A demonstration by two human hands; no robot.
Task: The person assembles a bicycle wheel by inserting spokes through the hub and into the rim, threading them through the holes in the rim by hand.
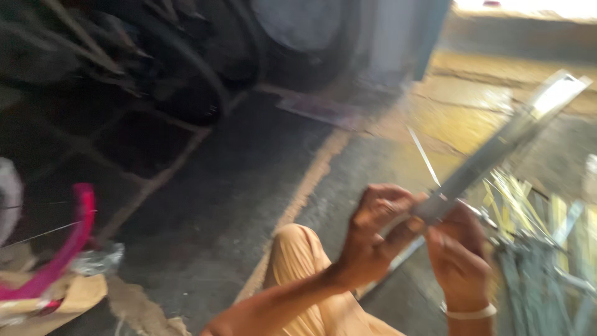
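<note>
Gripping a long flat metal strip (497, 146) near its lower end, the left hand (373, 233) is closed around it at the centre right of the frame, thumb and fingers pinched on the metal. Just beside it, the right hand (460, 261), a pale band at its wrist, is also curled shut on the same strip from below. The strip runs slantwise up to the upper right corner, where its tip catches bright light. A thin wire (424, 157) stands up from where the hands meet; motion blur hides how it is fixed.

Judging from this, the step in hand seems to be fitting or working the wire at the strip's lower end, and any next move would call for a steady two-handed hold.

At the lower right lies a bundle of thin metal rods (535, 249). A pink curved rim (68, 249) shows at the lower left, above the dark concrete floor (236, 186).
</note>
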